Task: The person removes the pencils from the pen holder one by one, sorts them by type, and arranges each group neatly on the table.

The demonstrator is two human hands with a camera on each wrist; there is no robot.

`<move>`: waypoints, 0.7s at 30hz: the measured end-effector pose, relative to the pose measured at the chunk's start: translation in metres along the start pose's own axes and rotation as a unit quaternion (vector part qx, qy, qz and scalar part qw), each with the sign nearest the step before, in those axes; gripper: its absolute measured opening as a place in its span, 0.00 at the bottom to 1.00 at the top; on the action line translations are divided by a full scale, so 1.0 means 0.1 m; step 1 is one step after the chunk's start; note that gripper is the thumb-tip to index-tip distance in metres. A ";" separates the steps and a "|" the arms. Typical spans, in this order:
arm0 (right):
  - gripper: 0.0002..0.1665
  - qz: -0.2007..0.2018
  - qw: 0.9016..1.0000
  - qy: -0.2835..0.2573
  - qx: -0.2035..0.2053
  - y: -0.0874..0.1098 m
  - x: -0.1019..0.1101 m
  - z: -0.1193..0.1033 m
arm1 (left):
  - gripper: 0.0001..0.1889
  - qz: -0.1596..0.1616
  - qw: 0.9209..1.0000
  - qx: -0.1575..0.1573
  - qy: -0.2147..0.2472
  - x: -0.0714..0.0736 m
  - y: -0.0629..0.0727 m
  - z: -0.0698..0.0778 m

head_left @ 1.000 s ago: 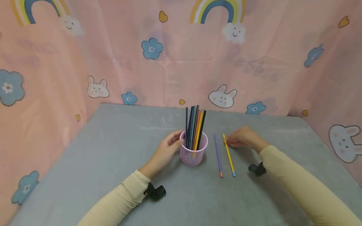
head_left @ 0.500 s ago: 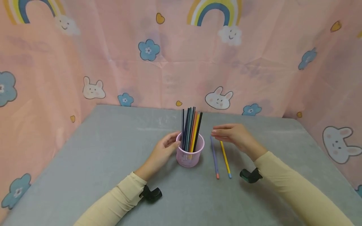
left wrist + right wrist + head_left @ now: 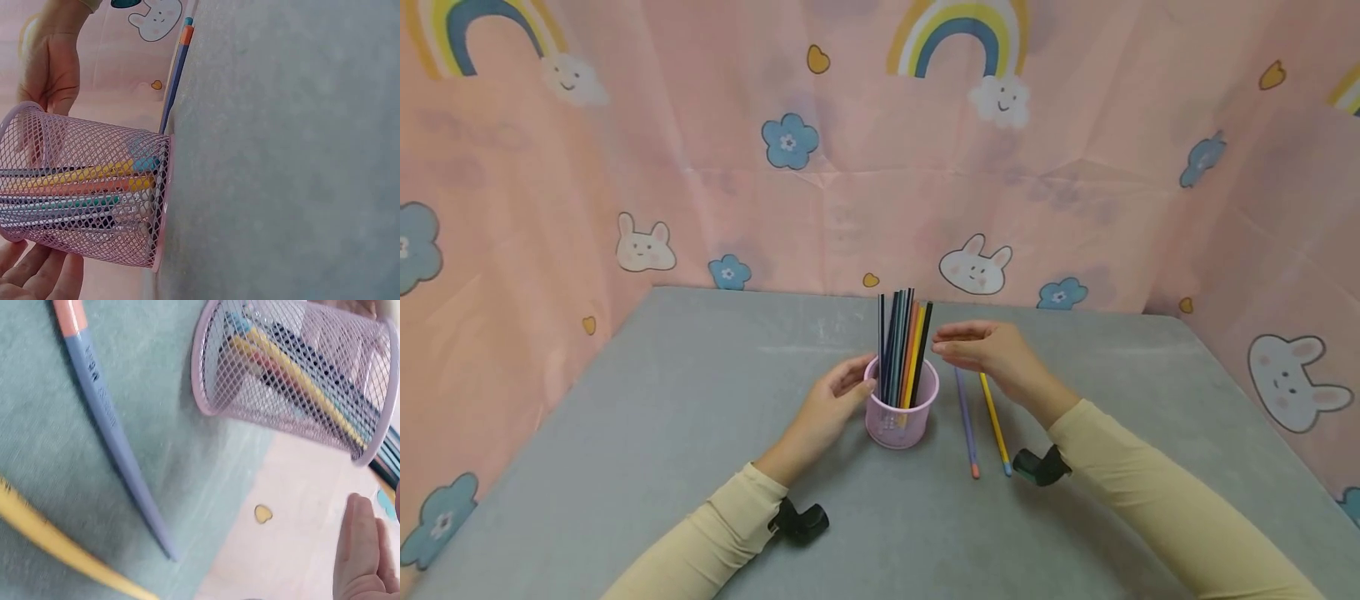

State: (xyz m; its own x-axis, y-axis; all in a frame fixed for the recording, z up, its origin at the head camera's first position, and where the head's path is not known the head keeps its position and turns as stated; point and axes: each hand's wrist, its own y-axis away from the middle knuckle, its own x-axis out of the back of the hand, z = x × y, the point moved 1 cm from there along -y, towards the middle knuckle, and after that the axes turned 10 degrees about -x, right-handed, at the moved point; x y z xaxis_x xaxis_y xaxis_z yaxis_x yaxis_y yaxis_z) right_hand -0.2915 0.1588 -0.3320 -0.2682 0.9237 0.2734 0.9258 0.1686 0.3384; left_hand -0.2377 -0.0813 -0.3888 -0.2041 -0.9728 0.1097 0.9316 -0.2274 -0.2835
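Holding a tight bunch of pencils (image 3: pixel 898 350), mostly dark, the pink mesh cup (image 3: pixel 895 429) stands upright on the table (image 3: pixel 700 417). The left hand (image 3: pixel 823 408) grips its side; the right (image 3: pixel 988 352), fingers straight and seemingly empty, hovers beside it. Reaching for the bunch seems the present step, calling for a careful pinch. A purple pencil (image 3: pixel 967 425) and a yellow pencil (image 3: pixel 996 425) lie nearby.

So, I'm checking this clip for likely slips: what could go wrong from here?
The right hand appears close beside the pencils standing in the pink mesh cup, so it might knock them. A bump could tip the cup, though the left hand holds its side. The black right-wrist camera looks near the yellow pencil on the table and might set it rolling.
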 end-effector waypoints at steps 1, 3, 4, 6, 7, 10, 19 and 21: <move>0.28 0.005 1.000 -0.001 0.004 0.01 -0.02 -0.01 | 0.23 0.000 1.000 0.001 0.001 0.00 0.00 0.00; 0.28 0.017 1.000 0.003 0.011 0.02 -0.05 -0.02 | 0.23 0.002 1.000 0.002 0.003 0.00 0.00 0.00; 0.28 0.023 1.000 0.005 0.012 0.02 -0.06 -0.03 | 0.23 0.003 1.000 0.004 0.003 0.00 0.00 0.00; 0.27 0.034 0.999 0.009 0.015 0.04 -0.09 -0.04 | 0.23 0.003 1.000 0.003 0.004 0.00 0.00 -0.01; 0.27 0.038 0.999 0.012 0.015 0.04 -0.10 -0.05 | 0.23 0.004 1.000 0.007 0.007 0.00 0.00 -0.01; 0.26 0.044 0.999 0.009 0.017 0.06 -0.13 -0.06 | 0.23 0.003 1.000 0.010 0.011 0.00 0.00 -0.02; 0.25 0.045 0.998 -0.030 0.023 0.06 -0.22 -0.06 | 0.24 0.004 1.000 0.016 0.020 0.00 0.01 -0.02; 0.26 0.053 0.998 -0.035 0.021 0.06 -0.23 -0.07 | 0.24 0.003 1.000 0.016 0.021 0.01 0.01 -0.02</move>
State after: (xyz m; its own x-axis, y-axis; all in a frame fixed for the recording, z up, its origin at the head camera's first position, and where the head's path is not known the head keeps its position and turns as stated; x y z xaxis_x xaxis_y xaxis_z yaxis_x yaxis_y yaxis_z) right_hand -0.2815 0.1363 -0.3302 -0.1503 0.9586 0.2418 0.9586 0.0815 0.2729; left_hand -0.2371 -0.0823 -0.3912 -0.2103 -0.9753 0.0678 0.9420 -0.2207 -0.2529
